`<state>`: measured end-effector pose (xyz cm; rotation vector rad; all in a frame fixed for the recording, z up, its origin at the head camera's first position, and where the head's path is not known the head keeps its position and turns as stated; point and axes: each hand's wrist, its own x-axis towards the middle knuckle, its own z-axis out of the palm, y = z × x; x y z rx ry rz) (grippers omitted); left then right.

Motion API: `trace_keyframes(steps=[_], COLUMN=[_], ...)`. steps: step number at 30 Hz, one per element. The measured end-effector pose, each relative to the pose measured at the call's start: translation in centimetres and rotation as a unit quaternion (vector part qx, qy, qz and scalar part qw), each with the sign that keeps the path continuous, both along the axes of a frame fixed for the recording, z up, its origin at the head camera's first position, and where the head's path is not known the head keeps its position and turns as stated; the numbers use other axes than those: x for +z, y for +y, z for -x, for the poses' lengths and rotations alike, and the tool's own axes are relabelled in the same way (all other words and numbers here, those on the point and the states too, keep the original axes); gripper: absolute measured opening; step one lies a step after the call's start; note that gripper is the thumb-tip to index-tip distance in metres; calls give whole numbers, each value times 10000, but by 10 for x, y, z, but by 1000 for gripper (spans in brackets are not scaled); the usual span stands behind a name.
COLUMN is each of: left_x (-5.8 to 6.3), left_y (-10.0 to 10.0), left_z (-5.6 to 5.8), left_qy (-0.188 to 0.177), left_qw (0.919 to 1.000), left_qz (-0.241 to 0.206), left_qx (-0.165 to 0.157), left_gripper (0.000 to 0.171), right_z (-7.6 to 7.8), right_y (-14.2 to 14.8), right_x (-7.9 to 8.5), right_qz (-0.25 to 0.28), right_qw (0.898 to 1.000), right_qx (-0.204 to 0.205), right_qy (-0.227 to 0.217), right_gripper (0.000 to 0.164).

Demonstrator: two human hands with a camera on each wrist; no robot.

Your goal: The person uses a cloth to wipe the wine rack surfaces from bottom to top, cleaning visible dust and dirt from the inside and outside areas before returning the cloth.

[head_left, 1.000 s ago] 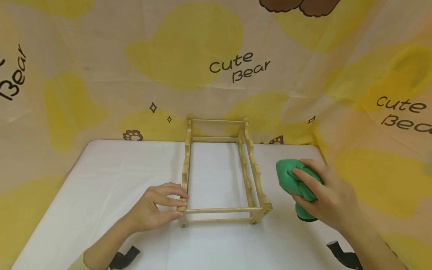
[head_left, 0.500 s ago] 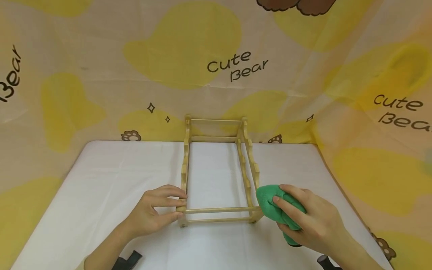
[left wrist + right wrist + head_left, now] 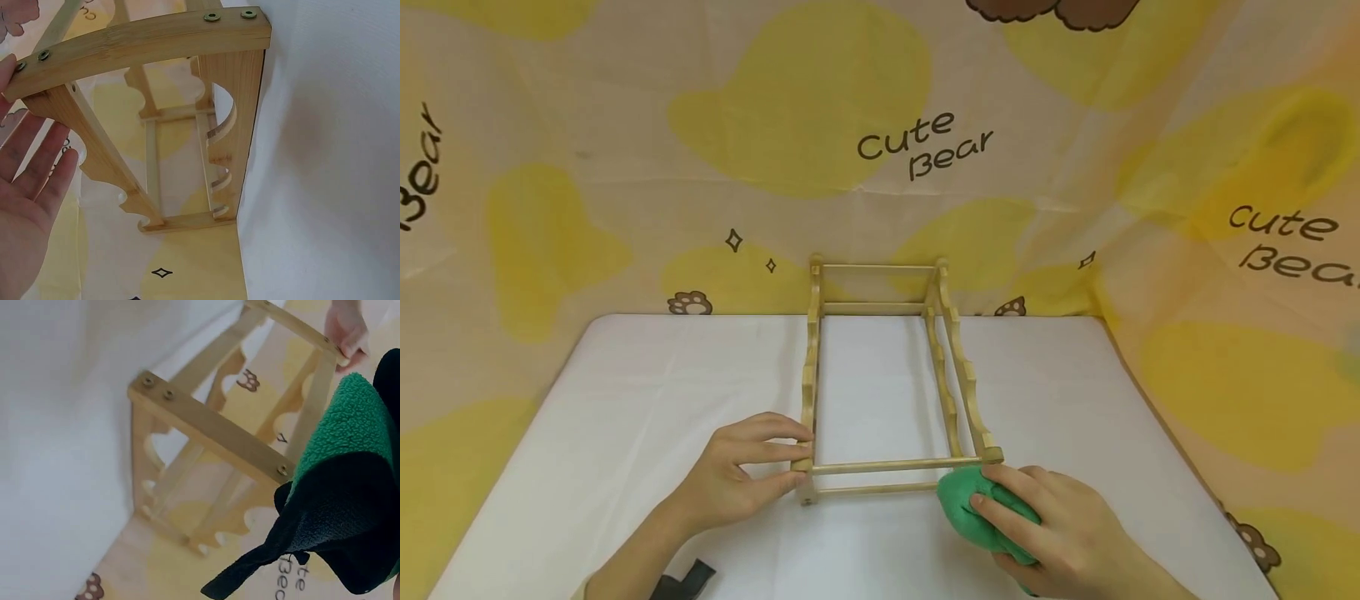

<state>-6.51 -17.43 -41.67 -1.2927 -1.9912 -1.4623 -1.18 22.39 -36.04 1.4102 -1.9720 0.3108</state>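
A light wooden rack [image 3: 808, 375] with scalloped side rails and round crossbars stands on the white table. My left hand [image 3: 748, 467] pinches its near left corner between thumb and fingers; the left wrist view shows the fingers [image 3: 53, 165] around the end of the upper rail. My right hand [image 3: 1060, 525] grips a bunched green cloth [image 3: 973, 504] with a dark edging, at the rack's near right corner. In the right wrist view the green cloth [image 3: 350, 419] overlaps the upper end of the near post; whether it touches the wood cannot be told.
The white tabletop [image 3: 647, 392] spreads around the rack. A yellow and beige printed fabric [image 3: 760, 108] rises behind and at both sides, close to the rack's far end. Part of a black object [image 3: 685, 581] shows beside my left forearm.
My right hand has carried the green cloth left and toward me, from right of the rack to its near right corner. My left hand keeps its hold on the rack.
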Motion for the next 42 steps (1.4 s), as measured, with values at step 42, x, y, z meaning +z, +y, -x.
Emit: trace_keyframes(steps=[42], left_x=[-2], left_y=[0], left_z=[2], left_qy=[188], left_qw=[9998], left_qz=[-74], left_qx=[53], left_gripper=[38], right_z=[18], right_y=[-60], right_x=[-85], right_qz=[-1862], right_qw=[9799], right_qx=[-589], right_qy=[-407], right_gripper=[50])
